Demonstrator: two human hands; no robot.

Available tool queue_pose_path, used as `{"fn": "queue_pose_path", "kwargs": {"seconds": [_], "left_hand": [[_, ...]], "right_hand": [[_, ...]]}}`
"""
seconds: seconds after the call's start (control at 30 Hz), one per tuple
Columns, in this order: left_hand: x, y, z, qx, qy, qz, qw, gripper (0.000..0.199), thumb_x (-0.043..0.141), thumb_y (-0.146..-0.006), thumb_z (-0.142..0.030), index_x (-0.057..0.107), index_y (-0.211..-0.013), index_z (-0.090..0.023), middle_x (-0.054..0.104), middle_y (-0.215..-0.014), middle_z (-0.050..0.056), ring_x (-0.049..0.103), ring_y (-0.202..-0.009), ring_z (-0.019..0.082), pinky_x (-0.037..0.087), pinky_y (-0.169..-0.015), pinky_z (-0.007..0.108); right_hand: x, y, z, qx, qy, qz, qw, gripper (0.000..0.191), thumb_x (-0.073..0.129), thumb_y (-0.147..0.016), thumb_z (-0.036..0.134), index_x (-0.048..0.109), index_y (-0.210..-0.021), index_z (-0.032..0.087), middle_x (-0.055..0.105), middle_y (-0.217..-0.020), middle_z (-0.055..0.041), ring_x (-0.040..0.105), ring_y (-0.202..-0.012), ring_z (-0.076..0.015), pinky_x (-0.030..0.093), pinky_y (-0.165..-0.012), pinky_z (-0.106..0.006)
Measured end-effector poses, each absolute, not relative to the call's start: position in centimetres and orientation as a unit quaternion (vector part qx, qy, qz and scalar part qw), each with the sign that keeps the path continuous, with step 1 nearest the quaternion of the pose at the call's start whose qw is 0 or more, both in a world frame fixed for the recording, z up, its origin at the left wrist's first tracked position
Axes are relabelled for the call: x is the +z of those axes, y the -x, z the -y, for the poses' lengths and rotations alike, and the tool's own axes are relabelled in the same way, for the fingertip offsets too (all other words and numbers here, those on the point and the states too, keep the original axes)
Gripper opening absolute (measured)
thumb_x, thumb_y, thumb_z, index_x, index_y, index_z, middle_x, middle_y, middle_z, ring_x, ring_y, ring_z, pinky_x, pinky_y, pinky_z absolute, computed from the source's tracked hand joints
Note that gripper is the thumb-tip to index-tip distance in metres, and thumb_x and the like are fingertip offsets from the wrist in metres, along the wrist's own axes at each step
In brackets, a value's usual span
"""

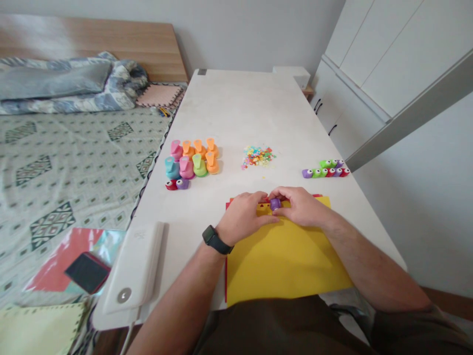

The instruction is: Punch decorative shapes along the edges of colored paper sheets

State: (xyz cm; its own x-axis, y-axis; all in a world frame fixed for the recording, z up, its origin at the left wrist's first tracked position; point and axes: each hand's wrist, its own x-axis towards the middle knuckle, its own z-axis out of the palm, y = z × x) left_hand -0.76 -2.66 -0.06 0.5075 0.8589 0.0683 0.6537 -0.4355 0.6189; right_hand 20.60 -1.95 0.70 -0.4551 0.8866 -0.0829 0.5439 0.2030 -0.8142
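A yellow sheet of paper (pixel 281 266) lies in front of me, with red paper (pixel 226 281) showing at its edges. At its far edge is a small purple craft punch (pixel 275 204), gripped between the thumb and fingers of my right hand (pixel 301 206). My left hand (pixel 247 214), with a dark watch (pixel 216 238) on the wrist, holds the yellow sheet beside the punch. Its thumb lies on top and its fingers curl at the far edge. Small dark red shapes, apparently punched holes, show along that edge between my hands.
Beyond my hands lies a heap of colourful paper confetti (pixel 257 156). Larger craft punches (pixel 199 165) stand in rows at left, above two small ones (pixel 177 184). More small punches (pixel 325 172) line up at right. A white device (pixel 135 266) sits near the left edge.
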Motion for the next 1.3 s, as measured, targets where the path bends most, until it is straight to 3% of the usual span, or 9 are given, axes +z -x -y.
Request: {"fn": "queue_pose_path", "kwargs": {"seconds": [0.33,0.63,0.83,1.3], "left_hand": [[-0.5,1.2,2.6,0.172,-0.826,-0.477,0.246,0.024,0.066,-0.091,-0.031,0.067,-0.114,-0.024,0.076,-0.108,0.004,0.069,-0.101,0.025,0.051,-0.089,0.036],[-0.2,1.4,2.7,0.169,-0.826,-0.485,0.232,0.02,0.064,-0.091,-0.031,0.069,-0.109,-0.023,0.075,-0.102,0.005,0.069,-0.096,0.024,0.051,-0.087,0.036],[0.0,1.7,3.1,0.163,-0.835,-0.48,0.215,0.018,0.062,-0.093,-0.032,0.07,-0.106,-0.022,0.075,-0.1,0.006,0.068,-0.094,0.024,0.05,-0.087,0.037],[0.3,2.0,3.5,0.156,-0.84,-0.478,0.207,0.019,0.063,-0.093,-0.031,0.07,-0.107,-0.022,0.075,-0.1,0.008,0.067,-0.094,0.025,0.05,-0.088,0.039]], "right_hand": [[1.0,-21.2,1.5,0.413,0.491,0.727,0.244,0.029,0.072,-0.083,0.024,0.065,-0.111,0.021,0.073,-0.102,-0.0039,0.068,-0.089,-0.0193,0.052,-0.086,-0.035],[-0.1,-21.8,0.5,0.485,0.506,0.631,0.332,0.038,0.069,-0.089,0.043,0.063,-0.119,0.021,0.072,-0.108,-0.0077,0.068,-0.098,-0.021,0.053,-0.093,-0.038],[-0.1,-21.6,0.5,0.57,0.489,0.536,0.386,0.04,0.062,-0.093,0.056,0.066,-0.109,0.019,0.074,-0.105,-0.0082,0.069,-0.086,-0.0172,0.055,-0.085,-0.035],[-0.3,-21.6,-0.3,0.6,0.486,0.485,0.411,0.046,0.056,-0.094,0.062,0.066,-0.102,0.018,0.076,-0.097,-0.0099,0.07,-0.078,-0.0184,0.056,-0.077,-0.034]]}}
